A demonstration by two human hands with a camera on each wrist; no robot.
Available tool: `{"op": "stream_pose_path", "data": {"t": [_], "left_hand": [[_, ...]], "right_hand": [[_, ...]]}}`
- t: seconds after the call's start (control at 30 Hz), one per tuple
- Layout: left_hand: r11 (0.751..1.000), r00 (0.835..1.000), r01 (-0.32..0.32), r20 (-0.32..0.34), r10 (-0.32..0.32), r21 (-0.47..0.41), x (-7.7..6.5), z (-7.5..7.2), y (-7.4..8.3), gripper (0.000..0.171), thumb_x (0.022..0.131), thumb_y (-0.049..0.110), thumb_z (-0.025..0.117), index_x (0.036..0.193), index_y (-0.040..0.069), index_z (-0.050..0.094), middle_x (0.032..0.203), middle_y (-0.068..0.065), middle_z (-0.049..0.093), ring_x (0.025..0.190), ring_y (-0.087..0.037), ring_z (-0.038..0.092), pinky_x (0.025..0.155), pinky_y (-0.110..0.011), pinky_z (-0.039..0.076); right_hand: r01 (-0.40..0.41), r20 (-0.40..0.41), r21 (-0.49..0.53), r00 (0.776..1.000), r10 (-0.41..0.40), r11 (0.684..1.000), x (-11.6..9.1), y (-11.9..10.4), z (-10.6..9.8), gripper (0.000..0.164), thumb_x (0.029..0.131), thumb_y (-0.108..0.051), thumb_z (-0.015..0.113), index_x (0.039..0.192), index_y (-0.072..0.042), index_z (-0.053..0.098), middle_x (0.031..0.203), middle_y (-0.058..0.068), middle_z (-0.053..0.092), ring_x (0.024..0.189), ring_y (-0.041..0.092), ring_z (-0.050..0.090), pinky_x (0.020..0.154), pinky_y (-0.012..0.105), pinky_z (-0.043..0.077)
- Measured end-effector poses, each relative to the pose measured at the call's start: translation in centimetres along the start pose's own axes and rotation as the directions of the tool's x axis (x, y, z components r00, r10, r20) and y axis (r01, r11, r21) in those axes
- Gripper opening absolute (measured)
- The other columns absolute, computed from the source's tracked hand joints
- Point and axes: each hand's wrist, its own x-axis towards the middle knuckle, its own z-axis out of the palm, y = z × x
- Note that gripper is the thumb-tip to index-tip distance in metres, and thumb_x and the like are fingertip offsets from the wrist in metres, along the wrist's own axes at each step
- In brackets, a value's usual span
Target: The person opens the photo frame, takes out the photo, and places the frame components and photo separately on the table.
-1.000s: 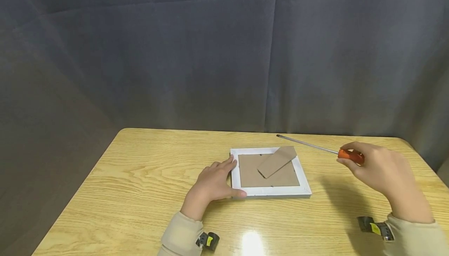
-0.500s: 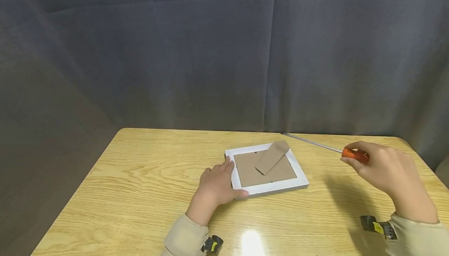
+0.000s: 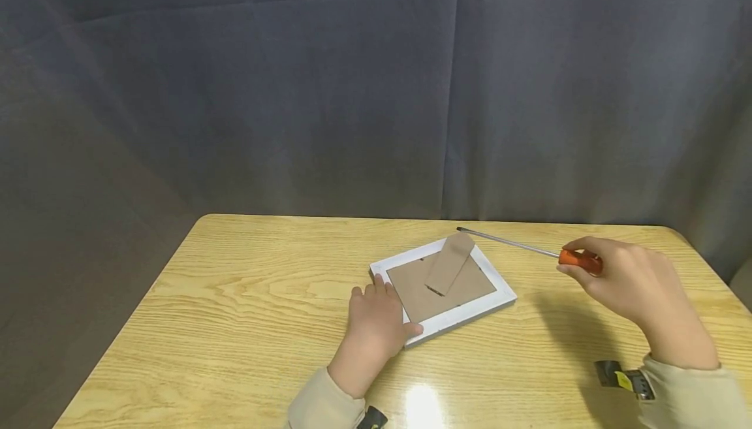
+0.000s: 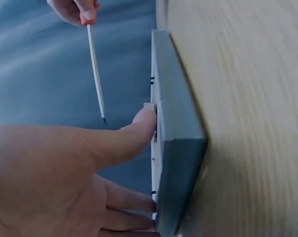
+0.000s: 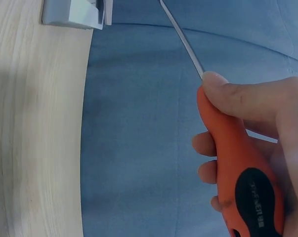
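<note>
A white picture frame (image 3: 431, 326) lies back side up on the table, turned at an angle, with its brown backing board (image 3: 411, 285) showing. The stand flap (image 3: 449, 264) slants across the board. My left hand (image 3: 376, 321) holds the frame's near left corner, thumb on the front rim and fingers along the left side. In the left wrist view the thumb (image 4: 139, 131) bears on the frame's upper face. My right hand (image 3: 631, 285) grips the orange handle of a flathead screwdriver (image 5: 233, 153) in the air to the right. Its shaft points left, past the frame's far side.
The wooden table (image 3: 235, 324) extends around the frame on all sides. A dark grey curtain (image 3: 329, 102) hangs behind its far edge. Each wrist wears a black strap with a small camera (image 3: 608, 373).
Under my left hand, the frame has rotated counterclockwise, its near left corner coming closer. The screwdriver shifts slightly right, then back left, still in my right hand.
</note>
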Motion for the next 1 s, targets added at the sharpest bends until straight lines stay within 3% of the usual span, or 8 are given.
{"op": "stream_pose_path", "data": {"t": [0.1,0.23,0.43,0.73,1.0], "left_hand": [[0.999,1.0,-0.001,0.011,0.001,-0.052,0.0,-0.2,-0.5,0.085,0.081,0.062,0.054,0.135,-0.004,0.048,0.144,-0.021,0.047,0.128,-0.031,0.045,0.104,-0.046,0.041],[0.988,0.999,-0.033,-0.035,0.028,-0.15,0.4,-0.2,-1.8,0.076,0.082,0.054,0.058,0.132,-0.003,0.05,0.137,-0.019,0.053,0.126,-0.03,0.045,0.102,-0.046,0.043],[0.941,0.988,-0.124,-0.128,0.087,-0.316,1.7,0.6,-3.5,0.072,0.084,0.048,0.06,0.137,0.001,0.045,0.145,-0.016,0.043,0.135,-0.03,0.035,0.11,-0.048,0.036],[0.904,0.988,-0.153,-0.025,0.156,-0.398,2.3,1.5,-4.6,0.092,0.074,0.057,0.066,0.147,0.01,0.034,0.158,-0.015,0.023,0.143,-0.033,0.02,0.116,-0.054,0.025],[0.898,0.986,-0.159,-0.028,0.162,-0.411,2.0,1.6,-4.9,0.106,0.061,0.052,0.079,0.147,0.009,0.034,0.159,-0.014,0.023,0.143,-0.033,0.018,0.119,-0.051,0.021]], "right_hand": [[0.021,-0.002,-0.003,1.0,-0.021,1.0,0.1,-0.3,0.2,0.019,0.073,-0.036,0.074,0.088,-0.025,0.072,0.065,-0.005,0.07,0.052,0.011,0.051,0.042,0.029,0.033],[0.025,0.008,-0.001,1.0,-0.025,1.0,0.0,-0.5,0.3,0.018,0.073,-0.034,0.074,0.088,-0.025,0.071,0.065,-0.006,0.07,0.052,0.01,0.052,0.041,0.029,0.034],[0.023,0.031,0.001,0.999,-0.023,1.0,0.1,-0.6,0.4,0.017,0.074,-0.035,0.073,0.089,-0.027,0.071,0.065,-0.008,0.068,0.054,0.009,0.053,0.042,0.028,0.034],[0.045,0.04,-0.008,0.998,-0.045,0.999,0.2,-0.6,0.3,0.018,0.074,-0.035,0.073,0.089,-0.026,0.071,0.064,-0.007,0.069,0.051,0.008,0.05,0.041,0.027,0.033],[0.044,0.037,-0.003,0.998,-0.044,0.999,0.1,-0.6,0.5,0.019,0.073,-0.035,0.073,0.09,-0.025,0.072,0.066,-0.004,0.071,0.051,0.01,0.05,0.04,0.028,0.034]]}}
